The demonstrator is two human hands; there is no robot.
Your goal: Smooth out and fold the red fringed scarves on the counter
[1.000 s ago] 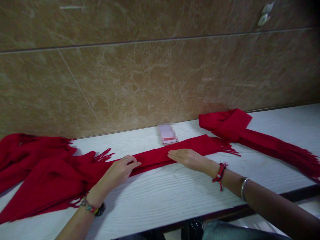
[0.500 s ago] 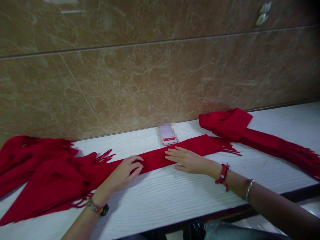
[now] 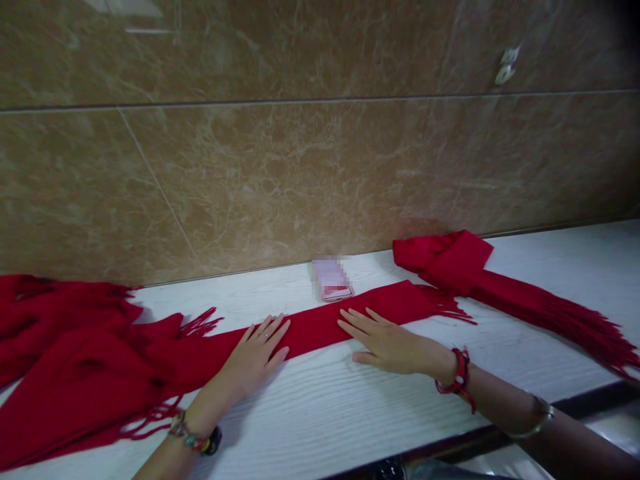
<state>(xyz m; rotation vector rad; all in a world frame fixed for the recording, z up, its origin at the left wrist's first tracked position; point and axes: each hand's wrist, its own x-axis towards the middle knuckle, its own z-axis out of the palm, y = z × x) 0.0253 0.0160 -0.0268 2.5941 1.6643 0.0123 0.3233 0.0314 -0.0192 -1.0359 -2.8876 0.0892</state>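
A red fringed scarf (image 3: 315, 328) lies as a flat, narrow strip across the white table, its fringe at the right end. On its middle rests my left hand (image 3: 256, 357), open, palm down, with the fingers stretched out. My right hand (image 3: 387, 340) is also open and flat, its fingertips on the scarf's near side further right. Toward the left the strip runs into a loose, rumpled heap of red cloth (image 3: 90, 373); where one piece ends and another begins there I cannot tell.
Another red scarf (image 3: 520, 293), folded over at one end, lies to the right with its fringe near the table edge. A phone (image 3: 331, 277) sits behind the strip, close to the brown marble wall (image 3: 280, 180). The white table (image 3: 300, 413) has a dark front edge.
My left hand's fingers have gone from curled to stretched flat on the scarf. My right hand has shifted slightly, its fingers spread a little wider. The view has tilted somewhat.
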